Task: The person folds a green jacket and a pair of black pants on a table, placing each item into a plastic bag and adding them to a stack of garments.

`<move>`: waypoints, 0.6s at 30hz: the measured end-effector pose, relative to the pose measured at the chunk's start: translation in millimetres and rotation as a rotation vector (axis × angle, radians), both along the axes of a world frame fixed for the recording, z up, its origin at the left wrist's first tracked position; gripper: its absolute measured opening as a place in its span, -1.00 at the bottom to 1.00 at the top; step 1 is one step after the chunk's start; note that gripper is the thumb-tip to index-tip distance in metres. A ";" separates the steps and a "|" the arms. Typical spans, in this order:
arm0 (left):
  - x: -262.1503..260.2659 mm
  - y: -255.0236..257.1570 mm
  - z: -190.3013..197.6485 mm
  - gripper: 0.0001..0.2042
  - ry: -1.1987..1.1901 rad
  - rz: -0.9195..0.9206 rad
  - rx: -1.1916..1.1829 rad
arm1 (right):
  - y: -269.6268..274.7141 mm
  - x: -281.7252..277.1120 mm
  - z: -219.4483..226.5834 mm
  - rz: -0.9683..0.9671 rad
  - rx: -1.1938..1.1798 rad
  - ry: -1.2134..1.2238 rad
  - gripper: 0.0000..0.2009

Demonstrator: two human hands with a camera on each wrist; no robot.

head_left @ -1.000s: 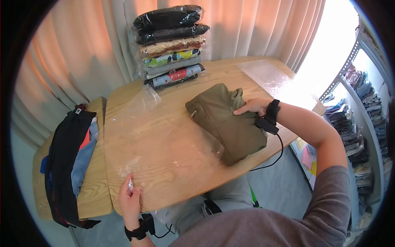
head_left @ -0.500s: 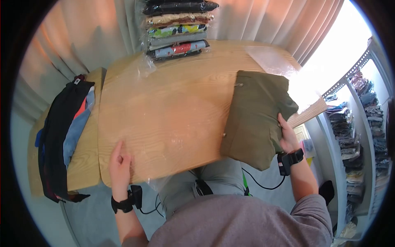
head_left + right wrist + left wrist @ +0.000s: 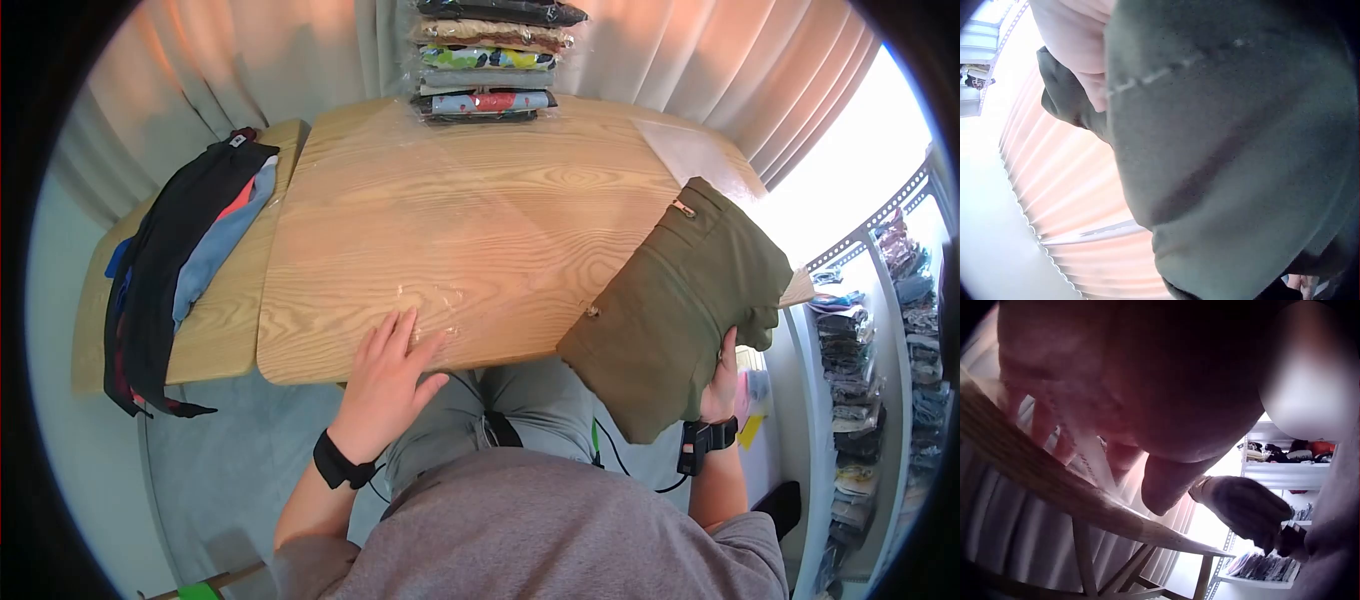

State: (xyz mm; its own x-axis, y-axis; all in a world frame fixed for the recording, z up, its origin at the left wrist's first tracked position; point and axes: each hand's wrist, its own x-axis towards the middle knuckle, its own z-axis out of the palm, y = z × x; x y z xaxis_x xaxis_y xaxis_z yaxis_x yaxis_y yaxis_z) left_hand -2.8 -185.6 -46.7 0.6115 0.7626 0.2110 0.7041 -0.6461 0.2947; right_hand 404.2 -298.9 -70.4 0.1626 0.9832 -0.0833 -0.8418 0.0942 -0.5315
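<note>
My right hand [image 3: 718, 388] grips a folded olive-green garment [image 3: 690, 300] at its near right edge, the thumb lying over the cloth. The bundle hangs tilted over the table's right front corner, a small zip showing near its upper end. In the right wrist view the olive cloth [image 3: 1229, 144] fills most of the picture. With fingers spread, my left hand [image 3: 388, 388] rests at the front edge on a clear plastic bag [image 3: 440, 305], which is spread over the wooden table [image 3: 520, 230]. Seen from the left wrist, the thumb [image 3: 1163, 490] stands apart from the other fingers.
A stack of bagged folded clothes [image 3: 490, 70] stands at the back. On the left side table [image 3: 235, 330], black trousers [image 3: 165, 250] lie over blue cloth. Another clear bag [image 3: 690, 155] lies at the back right. Shelves of packed garments [image 3: 845, 380] stand to the right.
The olive garment has been lifted from the table, turned and carried right by my right hand. My left hand no longer pinches the bag; it has moved right and spread its fingers.
</note>
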 end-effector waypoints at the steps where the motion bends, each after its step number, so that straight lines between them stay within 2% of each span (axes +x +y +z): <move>1: 0.7 0.5 -2.0 -0.53 0.000 0.005 0.000 | -1.1 -2.6 0.0 0.005 0.000 0.000 -0.40; 3: 1.6 3.6 -5.2 -0.49 -0.006 0.027 0.042 | -2.0 -10.0 -0.7 0.089 0.001 0.036 -0.40; 7: 2.6 14.8 -8.8 -0.48 -0.020 0.040 0.052 | 5.8 -36.7 -2.3 0.130 -0.041 0.061 -0.41; 9: 3.1 22.0 -5.3 -0.49 -0.147 0.064 0.001 | 16.6 -57.2 -1.5 0.238 -0.097 0.083 -0.44; 10: 4.6 25.2 -2.3 -0.49 -0.142 0.059 0.002 | 23.2 -66.9 -0.9 0.233 -0.095 0.088 -0.44; 12: 6.9 29.3 3.3 -0.46 -0.272 0.059 0.122 | 39.0 -85.9 -0.9 0.512 -0.160 0.259 -0.46; 13: 8.0 28.8 5.6 -0.46 -0.270 0.058 0.130 | 45.9 -94.3 -3.3 0.577 -0.180 0.261 -0.47; 15: 11.8 28.8 9.1 -0.33 -0.313 0.097 0.049 | 60.3 -106.9 -15.6 0.666 -0.207 0.221 -0.48; 18: 14.1 26.9 9.6 -0.34 -0.341 0.069 0.047 | 73.5 -123.1 -18.5 0.794 -0.240 0.319 -0.49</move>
State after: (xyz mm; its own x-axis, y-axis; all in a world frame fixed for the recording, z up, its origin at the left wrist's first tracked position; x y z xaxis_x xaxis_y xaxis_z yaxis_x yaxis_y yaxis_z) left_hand 11.4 -158.7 -37.1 0.4470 0.7844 0.4301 0.6124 -0.6188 0.4920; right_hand 281.1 -225.4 -88.9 -0.6261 0.7462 -0.2265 -0.7226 -0.6643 -0.1910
